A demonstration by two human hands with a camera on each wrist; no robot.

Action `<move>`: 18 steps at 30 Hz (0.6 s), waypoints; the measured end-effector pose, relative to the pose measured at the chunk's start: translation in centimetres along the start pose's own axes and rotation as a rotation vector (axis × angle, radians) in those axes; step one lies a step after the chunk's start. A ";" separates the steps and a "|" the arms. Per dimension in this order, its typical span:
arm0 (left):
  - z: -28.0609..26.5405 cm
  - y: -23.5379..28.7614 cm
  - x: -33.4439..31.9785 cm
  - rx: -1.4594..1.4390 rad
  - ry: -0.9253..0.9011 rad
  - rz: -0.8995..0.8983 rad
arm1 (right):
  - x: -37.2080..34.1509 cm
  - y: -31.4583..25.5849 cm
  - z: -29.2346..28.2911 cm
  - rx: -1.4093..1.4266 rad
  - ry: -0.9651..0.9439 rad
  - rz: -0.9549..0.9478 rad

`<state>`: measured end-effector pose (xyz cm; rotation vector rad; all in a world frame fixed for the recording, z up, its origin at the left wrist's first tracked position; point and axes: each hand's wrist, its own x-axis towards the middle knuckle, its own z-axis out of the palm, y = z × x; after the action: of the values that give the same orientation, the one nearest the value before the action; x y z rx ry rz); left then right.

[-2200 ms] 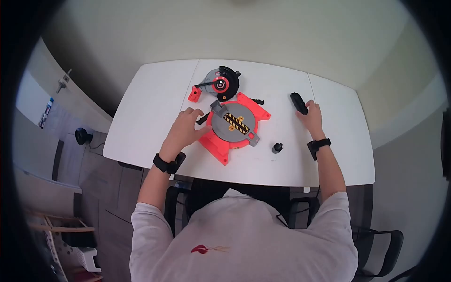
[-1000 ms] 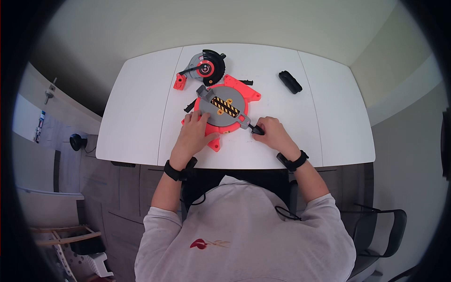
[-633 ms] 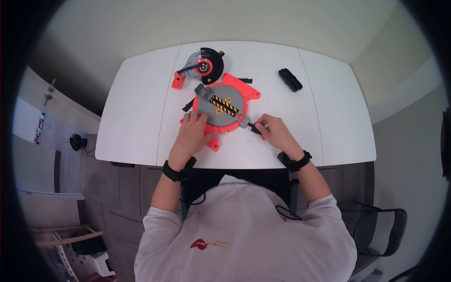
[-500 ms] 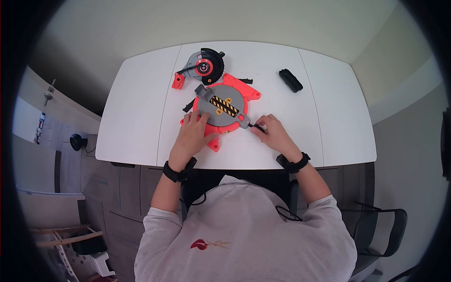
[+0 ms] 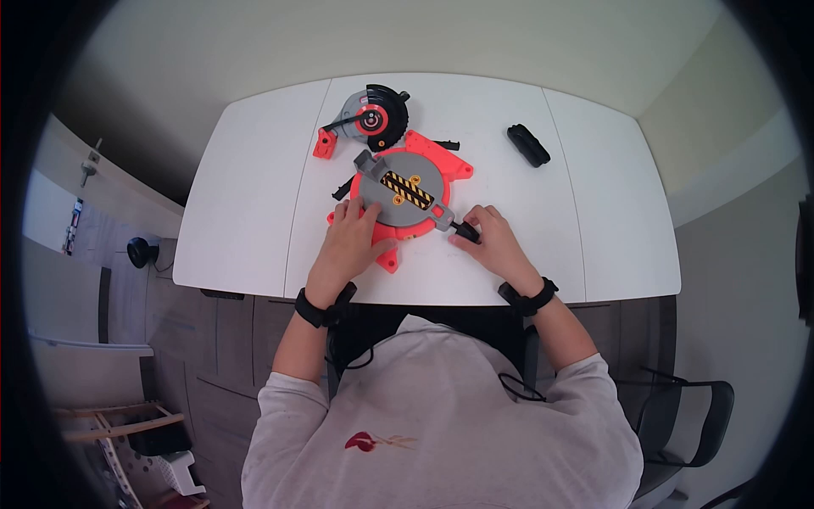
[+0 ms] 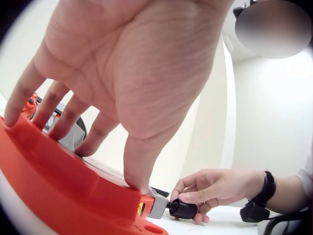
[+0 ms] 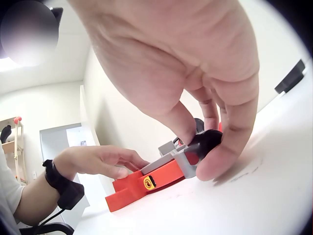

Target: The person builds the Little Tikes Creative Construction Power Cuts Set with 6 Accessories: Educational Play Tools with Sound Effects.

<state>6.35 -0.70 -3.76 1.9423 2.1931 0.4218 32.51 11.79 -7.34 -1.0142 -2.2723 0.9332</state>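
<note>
A red base with a round grey plate (image 5: 411,174) and a black-and-yellow striped strip lies mid-table. My left hand (image 5: 343,242) rests on its near-left edge, fingertips pressed on the red rim (image 6: 58,171), fingers spread. My right hand (image 5: 498,246) pinches a black knob (image 5: 466,232) between thumb and fingers at the plate's grey arm. In the left wrist view a threaded shaft joins the knob (image 6: 183,209) to the grey end piece (image 6: 157,205). The right wrist view shows the knob (image 7: 208,142) against the grey bracket (image 7: 185,164).
A grey, red and black saw-like unit (image 5: 373,119) lies behind the base. A black block-shaped part (image 5: 528,145) is at the back right of the white table (image 5: 237,195). Black strips (image 5: 447,145) lie beside the base. A black chair (image 5: 678,416) stands at the right.
The left hand came onto the base. The right hand left the black block-shaped part and took hold of the knob, now at the grey arm; its fingers have shifted around the knob.
</note>
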 end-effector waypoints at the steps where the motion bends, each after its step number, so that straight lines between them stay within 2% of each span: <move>1: 0.0 0.0 0.0 -0.003 -0.002 -0.004 | -0.1 -0.2 0.0 -0.028 0.000 0.003; 6: -0.1 0.3 -0.1 0.010 0.001 -0.017 | 0.0 0.7 0.1 -0.076 -0.066 0.036; 9: -0.1 0.2 0.0 0.017 -0.009 -0.014 | 0.4 -0.9 -1.0 0.226 -0.173 0.331; 12: -0.1 0.2 0.0 0.012 -0.015 -0.018 | 0.3 -1.4 -1.0 0.269 -0.141 0.328; 15: -0.2 0.3 -0.1 0.012 -0.012 -0.015 | -0.1 0.3 0.3 0.002 0.023 -0.025; 18: 0.0 0.1 -0.1 0.019 0.002 -0.007 | -0.1 -0.1 0.1 -0.067 0.025 -0.005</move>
<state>6.49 -0.81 -3.77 1.9436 2.2130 0.4038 32.42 11.61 -7.34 -1.0422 -2.2982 0.8427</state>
